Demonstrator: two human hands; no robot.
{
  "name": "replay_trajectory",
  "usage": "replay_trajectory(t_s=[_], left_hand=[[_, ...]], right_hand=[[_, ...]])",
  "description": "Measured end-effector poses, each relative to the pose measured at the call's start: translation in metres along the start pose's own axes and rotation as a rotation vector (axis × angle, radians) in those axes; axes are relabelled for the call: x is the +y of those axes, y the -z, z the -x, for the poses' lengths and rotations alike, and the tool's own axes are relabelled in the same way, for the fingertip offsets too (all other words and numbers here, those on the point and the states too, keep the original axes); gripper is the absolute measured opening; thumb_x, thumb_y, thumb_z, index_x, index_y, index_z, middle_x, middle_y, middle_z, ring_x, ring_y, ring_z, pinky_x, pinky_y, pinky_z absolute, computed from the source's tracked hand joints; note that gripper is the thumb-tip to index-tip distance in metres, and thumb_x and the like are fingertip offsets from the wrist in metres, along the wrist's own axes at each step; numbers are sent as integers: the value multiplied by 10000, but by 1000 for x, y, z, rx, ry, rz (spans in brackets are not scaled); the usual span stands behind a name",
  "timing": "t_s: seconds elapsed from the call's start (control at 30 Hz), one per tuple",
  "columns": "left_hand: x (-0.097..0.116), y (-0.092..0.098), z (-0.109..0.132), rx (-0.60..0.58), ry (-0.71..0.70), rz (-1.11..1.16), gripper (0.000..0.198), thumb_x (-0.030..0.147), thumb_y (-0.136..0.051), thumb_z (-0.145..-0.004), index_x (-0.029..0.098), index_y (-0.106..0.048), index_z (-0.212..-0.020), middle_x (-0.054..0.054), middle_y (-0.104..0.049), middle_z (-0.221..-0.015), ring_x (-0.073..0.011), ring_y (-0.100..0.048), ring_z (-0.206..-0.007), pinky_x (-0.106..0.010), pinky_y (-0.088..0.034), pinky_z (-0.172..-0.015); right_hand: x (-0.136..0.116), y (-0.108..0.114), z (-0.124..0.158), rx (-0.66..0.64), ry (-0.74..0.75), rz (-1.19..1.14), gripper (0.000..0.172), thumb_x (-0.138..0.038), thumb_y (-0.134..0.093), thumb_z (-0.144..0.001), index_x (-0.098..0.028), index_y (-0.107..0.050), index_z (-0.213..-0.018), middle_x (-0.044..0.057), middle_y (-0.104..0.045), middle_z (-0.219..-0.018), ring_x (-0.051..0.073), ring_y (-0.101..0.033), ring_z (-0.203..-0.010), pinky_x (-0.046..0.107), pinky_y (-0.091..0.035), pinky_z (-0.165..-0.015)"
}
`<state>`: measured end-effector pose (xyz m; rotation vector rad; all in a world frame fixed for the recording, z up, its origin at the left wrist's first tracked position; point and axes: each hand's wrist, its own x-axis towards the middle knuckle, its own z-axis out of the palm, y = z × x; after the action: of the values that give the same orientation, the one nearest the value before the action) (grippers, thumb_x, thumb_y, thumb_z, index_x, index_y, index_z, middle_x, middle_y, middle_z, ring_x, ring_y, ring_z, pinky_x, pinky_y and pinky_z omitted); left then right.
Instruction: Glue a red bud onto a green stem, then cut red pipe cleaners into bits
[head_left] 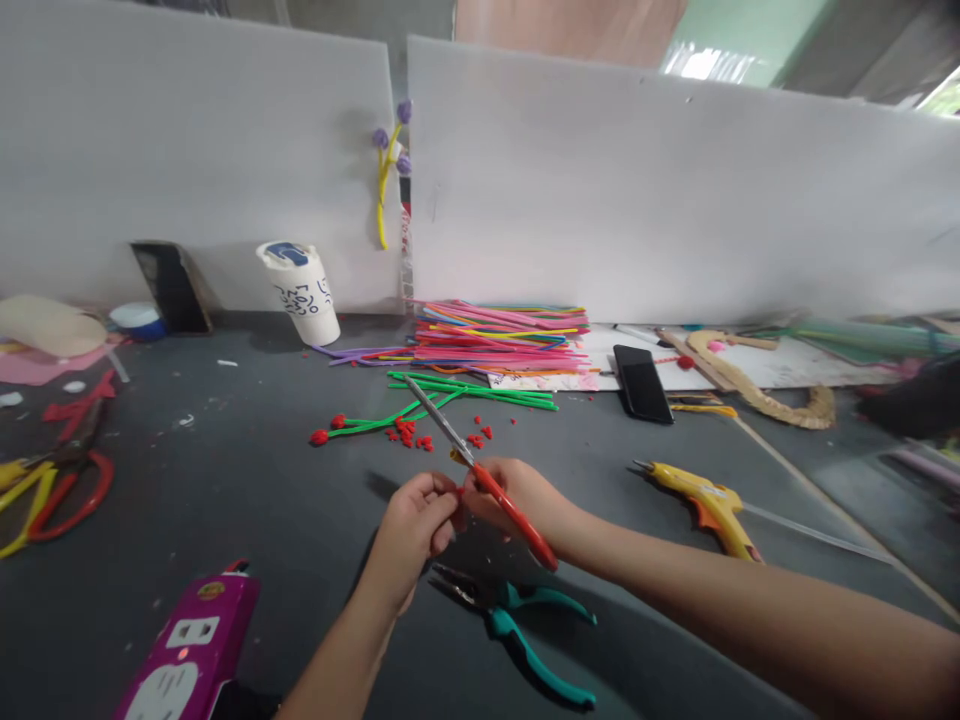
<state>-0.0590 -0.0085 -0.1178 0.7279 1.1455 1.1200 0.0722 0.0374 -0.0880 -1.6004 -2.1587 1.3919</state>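
My right hand [525,498] is closed around scissors [517,520] with red handles. Their blades point up and away to the left, above the table. Fingers of my left hand [417,522] are pinched on a small red piece [460,493], mostly hidden, close against the right fingertips. Beyond the hands lie several short red bits [405,430] of what looks like fuzzy pipe cleaner. Green pipe cleaners [510,396] lie farther back, two with red tips [319,438]. Below the right wrist rest teal-handled pliers [499,610], their jaws parted.
A bundle of coloured pipe cleaners [502,338] lies at the back. Right of it are a black phone [643,384] and a yellow glue gun [701,500]. A purple power strip [196,640] sits front left, red-handled scissors [82,500] far left. A white cup [304,295] stands before white boards [600,190].
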Motion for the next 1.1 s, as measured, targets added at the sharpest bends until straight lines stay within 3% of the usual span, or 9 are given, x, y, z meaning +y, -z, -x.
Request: replay_trajectory(t_s=[0.23,0.37,0.57,0.83,0.93,1.1], left_hand=[[-4,3,-4,4,15,-36,170,290,-582,-671,148,-488,-679,32,-545,-461,-18,-315,-299,-139,-136,-311],[-5,2,-4,-5,35,-51,201,323,-604,-655,148,-506,-660,34,-551,-454,-27,-344,-285,-140,-172,-290],[-2,2,-3,-28,55,-67,213,336,-607,-668,144,-527,-625,40,-537,-427,-34,-381,-299,-135,-226,-302],[-4,3,-5,-30,62,-74,198,322,-607,-668,146,-525,-632,24,-570,-476,-48,-417,-316,-145,-274,-302],[-4,3,-4,-6,50,-77,188,306,-606,-668,148,-514,-627,23,-564,-462,-45,-400,-310,-142,-252,-295],[2,6,-2,117,-27,-50,166,301,-576,-705,157,-505,-667,59,-521,-466,-19,-350,-319,-125,-197,-311]], right_hand=[[0,-2,-2,91,62,-46,66,-198,-490,-663,-169,-513,-718,-47,-496,-552,84,-443,-477,184,-328,-457],[-1,2,-3,85,64,-60,13,-182,-491,-665,-170,-491,-661,-53,-477,-516,79,-431,-448,181,-320,-441],[-5,7,-4,77,49,-88,62,-167,-450,-699,-178,-454,-638,-56,-442,-504,74,-426,-412,167,-300,-391],[0,8,-6,75,71,-37,47,-144,-480,-695,-171,-482,-657,-53,-451,-534,77,-432,-457,176,-294,-422],[2,12,-7,67,73,4,57,-196,-500,-723,-170,-490,-673,-48,-456,-539,81,-426,-461,185,-290,-432],[3,28,6,8,95,190,330,-497,-521,-736,-179,-478,-659,-14,-501,-578,119,-452,-517,217,-296,-467]])
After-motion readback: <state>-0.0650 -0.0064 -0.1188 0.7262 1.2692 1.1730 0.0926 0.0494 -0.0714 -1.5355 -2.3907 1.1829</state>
